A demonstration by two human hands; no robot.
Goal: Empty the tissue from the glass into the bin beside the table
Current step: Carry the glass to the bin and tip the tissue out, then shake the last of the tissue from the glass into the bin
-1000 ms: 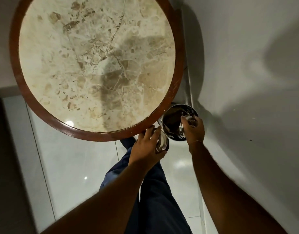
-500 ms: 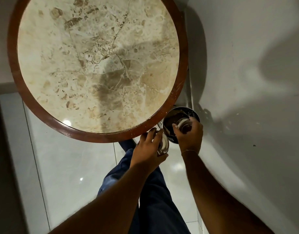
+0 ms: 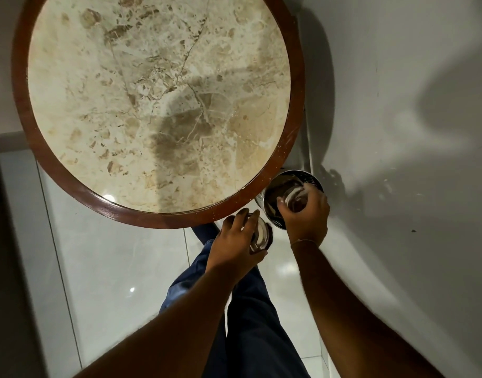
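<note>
The right hand [image 3: 306,216] holds a clear, round drinking glass [image 3: 294,199] directly over the open mouth of the small, round, shiny metal bin [image 3: 314,181] that stands on the pale tiled floor [image 3: 111,255] just beside the round marble-topped counter with a dark wooden rim [image 3: 19,85]; its fingers [image 3: 282,207] are curled closed around the glass's wall. The left hand [image 3: 234,244] is likewise wrapped shut around a second clear glass [image 3: 260,236], held just short of the bin by the counter's edge. Whether tissue remains in either glass cannot be told; a pale smear shows in the right one, but it is blurred. Glass of this kind is likely rigid, smooth and breakable, so a grip round the side wall, as here, seems the safest hold, kept clear of the metal rim. Tissue is light and soft and may cling inside, so a full tip or shake could be needed.
</note>
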